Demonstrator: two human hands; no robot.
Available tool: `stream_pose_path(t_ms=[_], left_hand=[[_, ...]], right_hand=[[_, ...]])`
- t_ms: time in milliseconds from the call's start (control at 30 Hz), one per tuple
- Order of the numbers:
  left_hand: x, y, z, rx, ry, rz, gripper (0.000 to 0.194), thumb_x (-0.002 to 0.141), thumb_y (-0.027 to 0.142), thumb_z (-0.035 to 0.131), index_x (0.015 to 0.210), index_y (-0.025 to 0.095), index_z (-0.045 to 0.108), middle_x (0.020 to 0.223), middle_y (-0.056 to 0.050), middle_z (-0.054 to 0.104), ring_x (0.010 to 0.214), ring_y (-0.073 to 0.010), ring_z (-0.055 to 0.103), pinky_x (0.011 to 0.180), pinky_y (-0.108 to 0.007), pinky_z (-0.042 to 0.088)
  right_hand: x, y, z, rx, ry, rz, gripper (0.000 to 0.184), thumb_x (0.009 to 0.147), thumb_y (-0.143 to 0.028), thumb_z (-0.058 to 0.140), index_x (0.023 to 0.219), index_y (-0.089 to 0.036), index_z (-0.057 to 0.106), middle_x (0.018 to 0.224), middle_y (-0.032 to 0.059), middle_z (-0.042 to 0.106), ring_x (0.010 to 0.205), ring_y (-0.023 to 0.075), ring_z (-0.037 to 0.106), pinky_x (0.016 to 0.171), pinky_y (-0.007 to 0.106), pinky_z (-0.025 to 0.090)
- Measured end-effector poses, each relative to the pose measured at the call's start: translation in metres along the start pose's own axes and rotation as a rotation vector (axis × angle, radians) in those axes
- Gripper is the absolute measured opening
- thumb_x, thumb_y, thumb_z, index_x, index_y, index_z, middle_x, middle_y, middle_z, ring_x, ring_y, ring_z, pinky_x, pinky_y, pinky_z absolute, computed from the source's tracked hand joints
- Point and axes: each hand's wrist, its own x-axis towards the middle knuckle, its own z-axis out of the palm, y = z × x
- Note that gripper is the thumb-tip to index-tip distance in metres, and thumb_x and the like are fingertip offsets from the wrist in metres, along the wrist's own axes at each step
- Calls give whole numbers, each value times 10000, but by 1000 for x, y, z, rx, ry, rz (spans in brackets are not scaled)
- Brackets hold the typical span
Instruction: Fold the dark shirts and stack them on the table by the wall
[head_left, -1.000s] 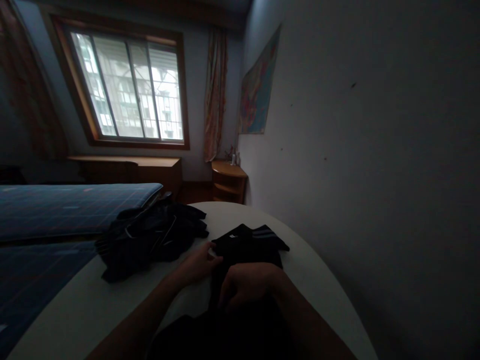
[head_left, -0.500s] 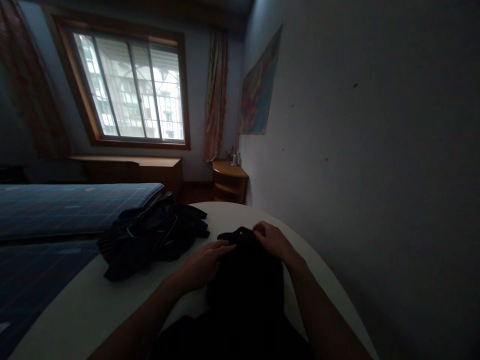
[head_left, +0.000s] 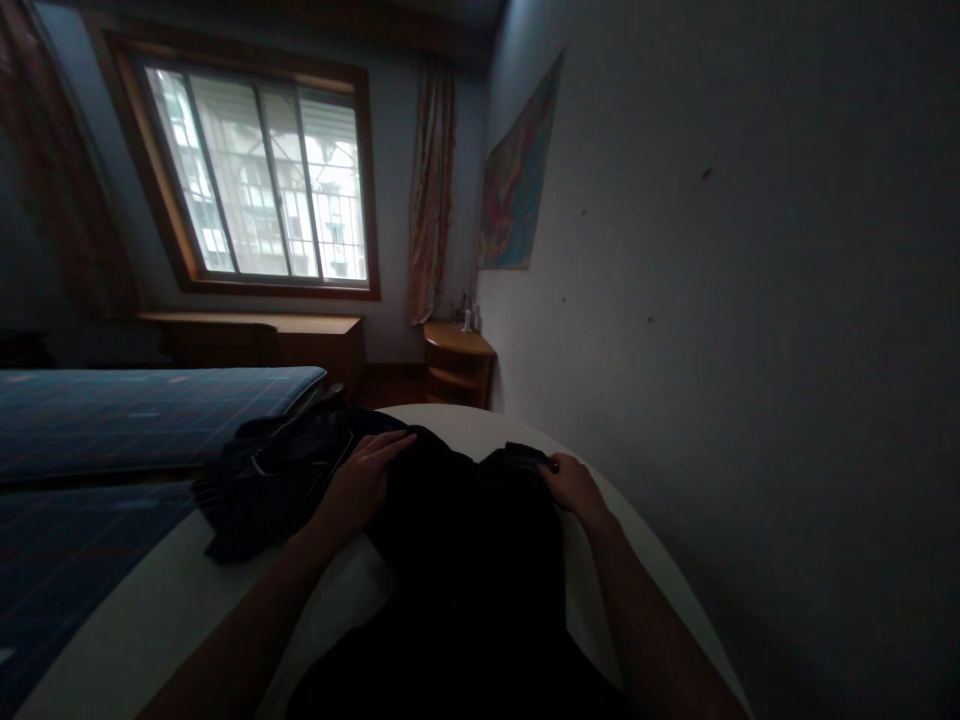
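A black garment (head_left: 472,530) lies on the white round table (head_left: 480,418), its near part merging with dark fabric at the bottom of the view. My left hand (head_left: 364,475) grips its far left edge, thumb hidden beneath the cloth. That side is spread out toward a dark navy garment with white piping (head_left: 262,500), which lies crumpled at the left. On the other side, my right hand (head_left: 576,492) is closed on the far right edge of the black garment, where a folded bit with pale stripes shows. Darkness hides the garment's folds and its exact kind.
Left of the table is a bed or mattress with blue plaid cover (head_left: 150,410). A desk (head_left: 315,322) stands under the window, and a corner shelf (head_left: 459,340) holds small items. The white wall (head_left: 712,350) runs close along the right.
My left hand has moved left and away from me, spreading the garment's left side outward. My right hand first reached to the collar area, then shifted right to the right edge.
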Motion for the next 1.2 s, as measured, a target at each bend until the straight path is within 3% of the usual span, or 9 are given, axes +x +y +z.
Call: stream_pose_path(t_ms=[167,300,467,600,700,767,833,1000,1200], left_hand=[[-1,-29,5,19,99,-188,610,820,119,376,1420,45,457,1524,-157,413,1393,-261,414,1186,-437,318],[-4,-18,11,16,-60,-215,542,859,252,438,1366,75,510,1518,-166,409,1347,-291,468,1153,-452,356],[-10,18,2,2,-396,-218,475,827,367,589,1267,191,603,1287,-106,611,1139,-274,617,999,-405,479],[-18,34,-4,-56,-740,-204,677,664,437,775,1288,237,606,1259,-85,639,1116,-295,625,974,-406,480],[-22,40,-1,-45,-837,-175,725,603,350,818,1290,246,612,1245,-82,653,1120,-307,621,958,-411,483],[-23,43,2,-42,-865,-157,585,652,249,757,1227,245,650,1123,-63,705,1018,-286,662,868,-383,516],[-23,45,4,-56,-884,-117,413,710,141,629,1102,246,704,981,-38,738,895,-250,689,779,-343,524],[-17,40,-4,12,-782,-64,303,806,128,468,880,264,728,889,-14,742,814,-209,693,746,-313,502],[0,12,-28,98,-172,-259,325,874,209,375,977,220,683,1021,-63,690,933,-216,656,882,-342,487]], right_hand=[[10,7,-13,167,196,50,327,921,-396,495,1028,-170,705,1014,114,745,926,232,694,779,284,481],[11,14,-9,170,207,75,323,917,-402,502,1060,-188,698,1047,107,739,958,237,689,821,311,494],[10,15,-2,193,41,87,382,900,-384,555,1201,-163,633,1117,132,716,1041,243,670,880,332,491],[3,10,-3,286,-174,-40,897,739,-421,758,1476,-110,353,1327,193,599,1155,267,617,969,368,465],[-3,7,-4,271,-315,-161,1134,569,-287,867,1524,-138,274,1439,183,505,1255,266,545,1055,370,409],[-6,7,-4,209,-381,-178,1063,524,-186,859,1476,-157,387,1420,160,532,1251,270,547,1060,372,405],[-6,8,-4,141,-391,-157,841,555,-139,813,1352,-175,549,1339,131,605,1203,273,582,1029,377,430],[1,11,-8,95,-165,-73,488,683,-136,688,1168,-187,681,1197,102,684,1120,261,638,963,354,473],[10,23,-19,156,153,29,459,807,-201,567,1262,-197,631,1237,119,675,1152,280,627,992,382,466]])
